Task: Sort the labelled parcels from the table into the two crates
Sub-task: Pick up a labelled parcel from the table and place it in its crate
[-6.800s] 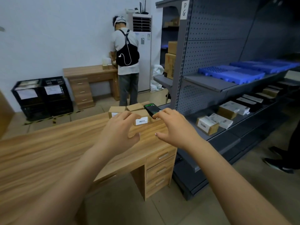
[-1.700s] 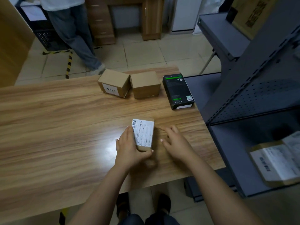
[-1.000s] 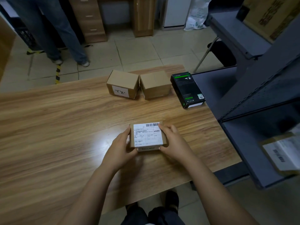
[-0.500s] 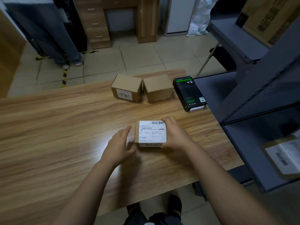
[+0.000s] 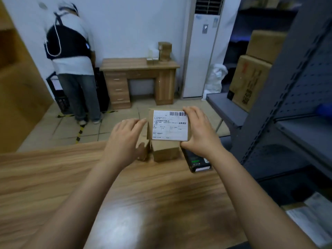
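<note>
While R hand (image 5: 199, 133) grips small brown cardboard parcel w/ white barcode label (image 5: 168, 125) by its right edge, parcel is up above wooden table (image 5: 53, 177), label facing camera. L hand (image 5: 124, 139) open, fingers straight, tips just beside parcel's left edge; contact unclear. On table behind: plain cardboard box (image 5: 165, 151), black box w/ green print (image 5: 197, 161). Black crates (image 5: 62, 97) far left, by standing person (image 5: 71, 56).

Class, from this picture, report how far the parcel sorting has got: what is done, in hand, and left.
Done: nothing shown; the black crates are mostly hidden behind a person. In hand: the right hand grips the labelled parcel above the table, left hand open beside it. Left: two brown boxes and a black box lie on the table.
</note>
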`<control>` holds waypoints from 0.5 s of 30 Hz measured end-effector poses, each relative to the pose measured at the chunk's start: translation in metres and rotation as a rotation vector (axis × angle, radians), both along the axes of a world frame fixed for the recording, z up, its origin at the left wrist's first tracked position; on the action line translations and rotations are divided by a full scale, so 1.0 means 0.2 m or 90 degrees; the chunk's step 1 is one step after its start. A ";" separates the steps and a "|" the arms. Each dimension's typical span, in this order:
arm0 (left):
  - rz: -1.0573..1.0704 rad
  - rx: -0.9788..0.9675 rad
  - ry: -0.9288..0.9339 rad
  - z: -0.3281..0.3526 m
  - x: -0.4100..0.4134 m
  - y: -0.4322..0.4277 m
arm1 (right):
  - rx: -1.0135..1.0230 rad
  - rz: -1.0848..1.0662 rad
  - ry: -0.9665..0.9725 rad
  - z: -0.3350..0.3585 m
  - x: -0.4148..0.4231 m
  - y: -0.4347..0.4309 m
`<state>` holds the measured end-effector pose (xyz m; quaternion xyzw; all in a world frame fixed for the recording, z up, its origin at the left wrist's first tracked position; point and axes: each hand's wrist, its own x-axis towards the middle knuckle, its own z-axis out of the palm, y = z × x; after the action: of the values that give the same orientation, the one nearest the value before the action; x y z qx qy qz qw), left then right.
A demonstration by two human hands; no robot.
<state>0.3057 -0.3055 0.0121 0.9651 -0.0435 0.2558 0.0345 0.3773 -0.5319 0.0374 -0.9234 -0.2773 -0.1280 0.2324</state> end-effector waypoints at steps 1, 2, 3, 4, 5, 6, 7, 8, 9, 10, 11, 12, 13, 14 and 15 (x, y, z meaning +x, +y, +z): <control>0.000 0.018 -0.027 0.07 0.01 -0.02 | 0.010 -0.001 -0.030 0.08 0.00 -0.02; -0.003 0.032 -0.062 0.15 0.02 -0.03 | 0.019 -0.001 -0.065 0.16 0.00 -0.04; -0.004 0.038 -0.093 0.22 0.02 -0.05 | 0.028 -0.002 -0.097 0.24 0.00 -0.06; -0.007 0.041 -0.122 0.29 0.03 -0.07 | 0.037 -0.002 -0.127 0.31 -0.01 -0.08; -0.010 0.044 -0.149 0.36 0.03 -0.08 | 0.047 0.002 -0.153 0.38 -0.01 -0.10; -0.015 0.047 -0.176 0.42 0.03 -0.10 | 0.057 0.003 -0.175 0.45 -0.01 -0.12; -0.022 0.050 -0.201 0.49 0.03 -0.12 | 0.066 0.004 -0.199 0.51 -0.01 -0.15; -0.030 0.053 -0.223 0.54 0.04 -0.14 | 0.075 0.004 -0.220 0.56 -0.02 -0.17; -0.038 0.054 -0.244 0.59 0.03 -0.16 | 0.084 0.004 -0.238 0.61 -0.02 -0.20; -0.045 0.054 -0.268 0.64 0.03 -0.18 | 0.091 0.002 -0.253 0.66 -0.03 -0.23; -0.052 0.053 -0.293 0.69 0.03 -0.20 | 0.097 0.001 -0.270 0.70 -0.03 -0.25; -0.059 0.054 -0.316 0.73 0.02 -0.23 | 0.103 0.001 -0.286 0.74 -0.04 -0.28; -0.067 0.052 -0.336 0.77 0.02 -0.25 | 0.113 0.001 -0.300 0.77 -0.05 -0.31; -0.075 0.049 -0.355 0.81 0.01 -0.27 | 0.126 0.003 -0.311 0.80 -0.05 -0.33; -0.081 0.045 -0.371 0.84 0.01 -0.29 | 0.139 0.007 -0.321 0.83 -0.06 -0.35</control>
<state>0.3079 -0.3628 0.1797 0.8471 -0.1211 0.5175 0.0031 0.3652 -0.6021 0.2038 -0.8302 -0.3161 -0.3819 0.2549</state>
